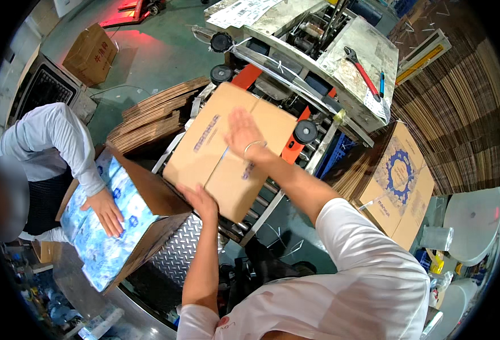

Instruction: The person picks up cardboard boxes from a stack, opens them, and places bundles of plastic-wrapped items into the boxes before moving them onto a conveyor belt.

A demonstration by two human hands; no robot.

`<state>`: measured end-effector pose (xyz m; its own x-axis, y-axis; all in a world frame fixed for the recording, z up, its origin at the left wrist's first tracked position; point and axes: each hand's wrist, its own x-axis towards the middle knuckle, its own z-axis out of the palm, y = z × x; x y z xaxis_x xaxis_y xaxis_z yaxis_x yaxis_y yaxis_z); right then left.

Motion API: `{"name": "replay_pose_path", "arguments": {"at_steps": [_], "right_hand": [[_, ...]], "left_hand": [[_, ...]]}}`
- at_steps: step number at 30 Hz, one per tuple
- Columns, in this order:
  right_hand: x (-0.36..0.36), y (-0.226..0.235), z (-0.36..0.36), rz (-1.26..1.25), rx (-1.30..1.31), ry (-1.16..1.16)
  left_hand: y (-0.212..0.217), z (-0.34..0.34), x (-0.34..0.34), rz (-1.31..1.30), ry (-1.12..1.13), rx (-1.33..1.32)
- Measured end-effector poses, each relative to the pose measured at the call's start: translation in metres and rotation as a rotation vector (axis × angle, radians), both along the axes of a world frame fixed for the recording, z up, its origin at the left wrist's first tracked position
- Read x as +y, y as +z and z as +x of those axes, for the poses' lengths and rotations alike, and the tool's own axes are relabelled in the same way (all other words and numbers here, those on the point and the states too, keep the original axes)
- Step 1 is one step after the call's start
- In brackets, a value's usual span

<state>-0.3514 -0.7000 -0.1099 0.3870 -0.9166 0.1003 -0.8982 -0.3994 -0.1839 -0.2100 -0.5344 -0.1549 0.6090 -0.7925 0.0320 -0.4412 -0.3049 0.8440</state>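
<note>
Cardboard box (218,164), underside hidden, right hand (243,134) flat on top, left hand (203,203) against its side, each grip unclenched

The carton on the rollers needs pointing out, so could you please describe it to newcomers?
Find the pale machine, then the roller conveyor below it. On it lies a brown carton, left hand at its edge, right hand over its top. Unlike the open carton at left, it is shut, a seam crossing its top.

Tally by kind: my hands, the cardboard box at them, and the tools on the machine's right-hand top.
Bare left hand and right hand: 2
Tan rectangular cardboard box: 1
Red-handled metal wrench: 1
Slim blue pen-like tool: 1
Total: 5
</note>
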Motion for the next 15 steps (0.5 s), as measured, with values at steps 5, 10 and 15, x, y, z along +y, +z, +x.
{"name": "replay_pose_path", "arguments": {"at_steps": [5,10,15], "right_hand": [[0.014,0.001,-0.003,0.002,-0.08,0.002],[0.127,-0.016,0.017,-0.116,-0.312,0.318],[0.31,-0.088,-0.06,0.676,-0.12,0.144]], "left_hand": [[0.003,0.001,-0.052,-0.089,-0.259,0.212],[0.023,-0.001,-0.015,0.135,-0.443,0.821],[-0.065,-0.003,0.161,0.626,-0.437,0.855]]}}
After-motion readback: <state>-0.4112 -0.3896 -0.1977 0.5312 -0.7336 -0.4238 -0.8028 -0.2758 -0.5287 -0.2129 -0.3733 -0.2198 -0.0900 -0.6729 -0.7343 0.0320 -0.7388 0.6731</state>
